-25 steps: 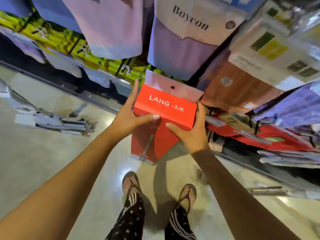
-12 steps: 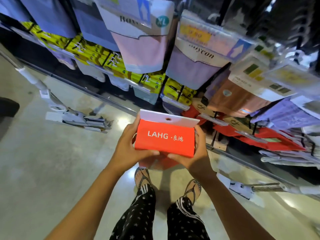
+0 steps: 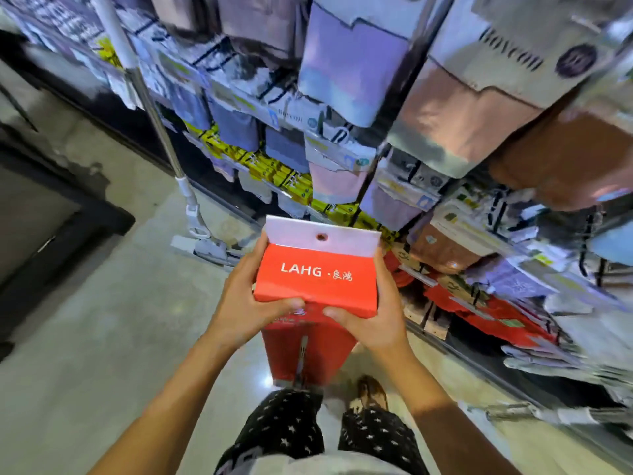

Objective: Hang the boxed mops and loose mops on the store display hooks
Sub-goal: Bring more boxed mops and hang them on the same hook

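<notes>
I hold a red boxed mop (image 3: 317, 279), marked LAHG, upright in front of me with both hands. Its white top flap with a round hang hole (image 3: 321, 237) points toward the display. My left hand (image 3: 246, 303) grips the box's left side, thumb across the lower front. My right hand (image 3: 373, 317) grips the right side. The box's long lower part (image 3: 308, 351) hangs down toward my legs. A loose mop (image 3: 191, 214) with a white handle leans against the display at the left, its flat head on the floor.
The display rack (image 3: 359, 186) ahead is crowded with hanging cloth packs, yellow packets (image 3: 284, 176) and red boxes (image 3: 479, 310) low on the right. Another mop (image 3: 548, 414) lies on the floor at the right. A dark doorway edge (image 3: 68, 214) stands at the left.
The box has come away from the rack and down toward my body, still held in both hands. My view has swung up and left, bringing the leaning loose mop into sight.
</notes>
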The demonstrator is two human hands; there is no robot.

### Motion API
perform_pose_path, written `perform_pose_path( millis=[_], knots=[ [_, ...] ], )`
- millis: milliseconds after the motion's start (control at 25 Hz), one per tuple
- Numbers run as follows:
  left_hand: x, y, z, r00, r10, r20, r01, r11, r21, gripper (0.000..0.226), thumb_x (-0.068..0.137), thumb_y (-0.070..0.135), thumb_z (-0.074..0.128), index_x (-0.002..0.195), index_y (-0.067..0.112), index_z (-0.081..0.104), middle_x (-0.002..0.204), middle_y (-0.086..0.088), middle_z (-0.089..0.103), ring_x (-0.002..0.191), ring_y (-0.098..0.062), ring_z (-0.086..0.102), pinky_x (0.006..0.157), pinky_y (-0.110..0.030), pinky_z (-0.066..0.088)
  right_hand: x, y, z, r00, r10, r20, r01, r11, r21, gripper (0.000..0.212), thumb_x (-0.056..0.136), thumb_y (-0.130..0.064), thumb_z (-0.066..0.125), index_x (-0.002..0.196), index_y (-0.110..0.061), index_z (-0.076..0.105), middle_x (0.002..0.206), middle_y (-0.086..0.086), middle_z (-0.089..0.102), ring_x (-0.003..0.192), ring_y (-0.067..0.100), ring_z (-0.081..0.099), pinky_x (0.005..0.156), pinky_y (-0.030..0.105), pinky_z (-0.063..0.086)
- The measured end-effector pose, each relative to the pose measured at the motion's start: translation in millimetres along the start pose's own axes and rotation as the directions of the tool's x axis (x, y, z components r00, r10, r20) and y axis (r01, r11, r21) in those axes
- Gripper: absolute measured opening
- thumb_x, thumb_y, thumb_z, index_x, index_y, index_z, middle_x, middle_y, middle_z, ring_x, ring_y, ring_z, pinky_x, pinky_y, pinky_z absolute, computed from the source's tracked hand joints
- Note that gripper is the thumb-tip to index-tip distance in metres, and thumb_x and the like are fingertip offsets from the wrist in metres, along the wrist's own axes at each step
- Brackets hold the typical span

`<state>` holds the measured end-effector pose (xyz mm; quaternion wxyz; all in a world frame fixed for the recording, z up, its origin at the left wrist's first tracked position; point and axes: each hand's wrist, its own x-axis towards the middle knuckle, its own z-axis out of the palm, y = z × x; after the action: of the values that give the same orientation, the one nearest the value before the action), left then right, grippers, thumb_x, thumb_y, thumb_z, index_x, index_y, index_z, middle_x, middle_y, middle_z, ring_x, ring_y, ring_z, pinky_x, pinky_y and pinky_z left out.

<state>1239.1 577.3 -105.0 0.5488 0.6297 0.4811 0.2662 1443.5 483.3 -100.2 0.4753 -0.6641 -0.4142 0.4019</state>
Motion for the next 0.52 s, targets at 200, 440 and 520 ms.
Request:
perform_pose_path(
  millis=[200, 440, 520],
  knots=[
    [-48.5, 42.9, 7.5, 0.983, 0.03, -0.182, -0.021, 0.998, 0.052, 0.113, 0.05, 0.067, 0.086, 0.146, 0.053, 0.029, 0.133, 0.006, 0.057, 0.121, -0.012, 0.059, 0.102, -0.047, 0.048, -6.3, -30.5, -21.4, 0.981, -0.168, 0.094, 0.179, 0.977, -0.117, 0.11, 0.053, -0.08, 0.07, 0.147, -0.05, 0.021, 0.123, -0.023, 0.043, 0.119, -0.018, 0.038, 0.094, 0.0, 0.03],
    [-111.9, 82.1, 47.8, 0.931, 0.026, -0.365, -0.024, 1.0, 0.009, 0.11, 0.045, 0.071, 0.083, 0.14, 0.063, 0.028, 0.135, 0.009, 0.056, 0.119, -0.008, 0.059, 0.1, -0.039, 0.05, -22.3, -39.8, -57.3, 0.934, -0.232, 0.271, 0.262, 0.961, -0.082, 0.117, 0.049, -0.082, 0.071, 0.148, -0.049, 0.017, 0.129, -0.024, 0.038, 0.127, -0.011, 0.037, 0.098, 0.0, 0.029],
    [-139.7, 90.6, 69.2, 0.889, 0.013, -0.457, -0.023, 1.0, -0.016, 0.108, 0.043, 0.073, 0.082, 0.137, 0.066, 0.029, 0.132, 0.009, 0.058, 0.115, -0.005, 0.061, 0.094, -0.028, 0.052, -32.7, -45.2, -72.1, 0.895, -0.257, 0.364, 0.298, 0.953, -0.059, 0.116, 0.05, -0.08, 0.072, 0.148, -0.052, 0.015, 0.129, -0.028, 0.036, 0.124, -0.018, 0.035, 0.093, -0.003, 0.03]
  ],
)
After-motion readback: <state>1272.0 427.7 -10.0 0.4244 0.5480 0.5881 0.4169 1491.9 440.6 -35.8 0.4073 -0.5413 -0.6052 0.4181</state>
